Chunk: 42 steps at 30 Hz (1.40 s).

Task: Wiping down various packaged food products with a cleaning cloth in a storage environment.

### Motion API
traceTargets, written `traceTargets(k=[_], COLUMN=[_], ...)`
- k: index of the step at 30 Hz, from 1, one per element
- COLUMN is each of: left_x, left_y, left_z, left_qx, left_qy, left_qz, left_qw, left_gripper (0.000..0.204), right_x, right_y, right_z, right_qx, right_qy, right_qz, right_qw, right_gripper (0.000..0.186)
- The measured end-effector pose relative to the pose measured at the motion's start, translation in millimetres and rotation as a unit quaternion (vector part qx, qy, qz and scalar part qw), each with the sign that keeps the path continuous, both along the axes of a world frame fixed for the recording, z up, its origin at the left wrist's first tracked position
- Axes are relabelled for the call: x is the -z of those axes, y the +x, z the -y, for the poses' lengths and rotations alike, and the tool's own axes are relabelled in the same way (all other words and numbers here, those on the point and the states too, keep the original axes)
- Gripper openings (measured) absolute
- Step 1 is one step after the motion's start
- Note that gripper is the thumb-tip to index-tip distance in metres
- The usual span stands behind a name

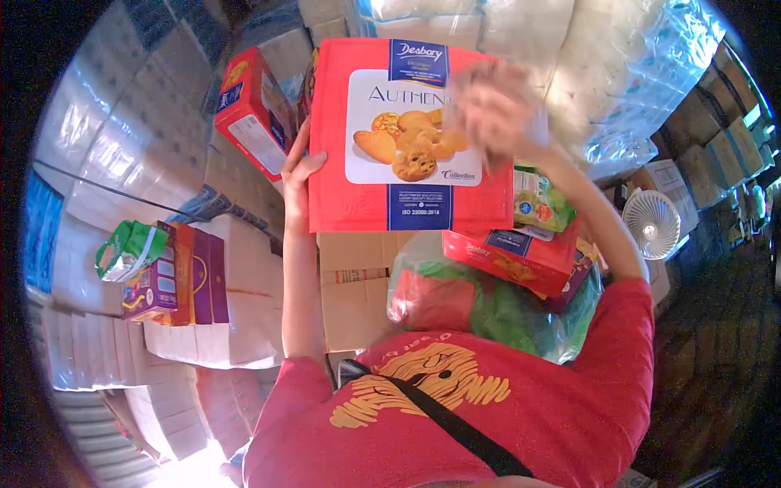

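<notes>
A large red biscuit box (pixel 333 203), with a blue band and a picture of biscuits on a white panel, stands upright in front of me. My left hand (pixel 303 172) grips its left edge, thumb on the front and fingers partly hidden behind. Over the box's upper right side, my right hand (pixel 498 114) is smeared by motion; its fingers cannot be made out. Behind to the left, another red box (pixel 256 122) is tilted. Below on the right, a smaller red biscuit box (pixel 517 259) lies beside a green packet (pixel 538 202).
A clear plastic bag (pixel 521 317) with green and red contents sits close to my body, next to a brown carton (pixel 354 305). Purple and orange boxes (pixel 207 276) with a green packet (pixel 134 248) stand left. A white fan (pixel 651 224) is at right. Wrapped stacks (pixel 114 203) surround me.
</notes>
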<state>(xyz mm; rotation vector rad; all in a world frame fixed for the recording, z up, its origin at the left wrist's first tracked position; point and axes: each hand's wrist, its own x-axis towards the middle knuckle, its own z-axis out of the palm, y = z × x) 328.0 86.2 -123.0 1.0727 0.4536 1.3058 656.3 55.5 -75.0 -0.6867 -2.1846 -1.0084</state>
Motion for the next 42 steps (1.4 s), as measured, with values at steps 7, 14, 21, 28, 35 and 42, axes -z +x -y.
traceTargets(k=[7, 14, 21, 28, 35, 42], left_x=[4, 12, -3, 7, -1, 15], left_y=[1, -3, 10, 1, 11, 0], left_z=[-3, -5, 4, 0, 2, -7], left_qx=[0.007, -0.004, -0.020, -0.022, -0.006, 0.032], left_qy=[0.001, 0.004, -0.007, -0.014, -0.011, -0.033], left_qz=[0.001, -0.023, -0.007, -0.021, -0.006, 0.058], left_qw=[1.000, 1.000, 1.000, 0.999, 1.000, 0.997], left_gripper=[0.073, 0.071, 0.071, 0.070, 0.070, 0.065], right_x=[-6, 23, -35, 4, -58, -32], right_y=[-68, -105, -33, -136, -69, -135], right_z=[-5, 5, -91, 31, -98, -14], right_qx=[-0.129, -0.169, -0.009, -0.209, 0.057, -0.143], right_qy=[-0.181, 0.048, -0.022, 0.019, -0.045, -0.088], right_qz=[-0.080, 0.058, -0.133, 0.062, -0.121, 0.038], right_qw=[0.972, 0.983, 0.991, 0.976, 0.990, 0.985], right_gripper=[0.022, 0.008, 0.031, 0.008, 0.023, 0.020])
